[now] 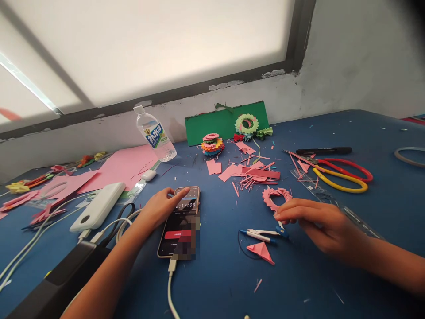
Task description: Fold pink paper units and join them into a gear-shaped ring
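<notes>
My left hand (161, 207) rests on the top left of a smartphone (179, 221) lying on the blue table (215, 283), with a finger stretched across the screen near its timer. My right hand (318, 223) lies low over the table, fingers together by a pink paper ring (275, 197) and the end of a white and blue compass (264, 233). Whether those fingers pinch anything I cannot make out. A folded pink paper triangle (261, 251) lies just below the compass.
Red and yellow scissors (338, 173), a clear ruler (332, 199), a black marker (323, 151) and pink paper scraps (252, 173) lie at the right. A water bottle (154, 134), green card (226, 122), stacked paper flowers (212, 144), a white power bank (98, 206), cables and pink sheets (126, 166) sit behind and left.
</notes>
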The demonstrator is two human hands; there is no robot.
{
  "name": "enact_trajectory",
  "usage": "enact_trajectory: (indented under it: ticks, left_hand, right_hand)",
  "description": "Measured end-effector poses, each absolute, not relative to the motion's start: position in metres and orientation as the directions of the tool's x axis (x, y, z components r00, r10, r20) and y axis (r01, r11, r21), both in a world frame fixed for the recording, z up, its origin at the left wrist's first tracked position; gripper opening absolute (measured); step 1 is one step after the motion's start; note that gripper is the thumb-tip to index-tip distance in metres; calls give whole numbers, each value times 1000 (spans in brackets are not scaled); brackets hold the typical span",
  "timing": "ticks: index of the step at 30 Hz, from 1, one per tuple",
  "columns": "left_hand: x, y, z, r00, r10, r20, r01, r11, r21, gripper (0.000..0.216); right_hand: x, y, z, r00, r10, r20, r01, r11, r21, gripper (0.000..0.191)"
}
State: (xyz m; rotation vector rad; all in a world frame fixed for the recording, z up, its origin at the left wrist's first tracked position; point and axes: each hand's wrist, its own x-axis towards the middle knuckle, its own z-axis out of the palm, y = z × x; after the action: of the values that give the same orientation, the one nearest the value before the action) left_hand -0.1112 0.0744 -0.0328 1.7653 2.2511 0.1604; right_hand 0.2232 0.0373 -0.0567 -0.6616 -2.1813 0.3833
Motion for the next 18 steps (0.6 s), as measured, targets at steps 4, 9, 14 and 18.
enact_trajectory:
  ticks: [4, 9, 14, 18]
  left_hand:
    - [-98, 54, -28, -194, 967, -165, 948, 228, 224, 86]
    - [-92, 43, -31, -210, 966, -147, 962, 231, 145, 101]
    - [-90, 42, -34, -218, 968, -127, 970, 230, 84, 93]
    - [-86, 39, -33, -209, 972, -104, 975, 215, 50, 86]
  right_hand:
    - [224, 36, -62, -594, 573, 565, 346, 816, -463, 34]
    - [221, 29, -62, -721, 473, 506, 253, 860, -443, 40]
    - [217, 26, -56, -754, 464, 466, 271, 865, -423, 40]
    - [215, 27, -55, -756, 482, 443, 292, 854, -431, 40]
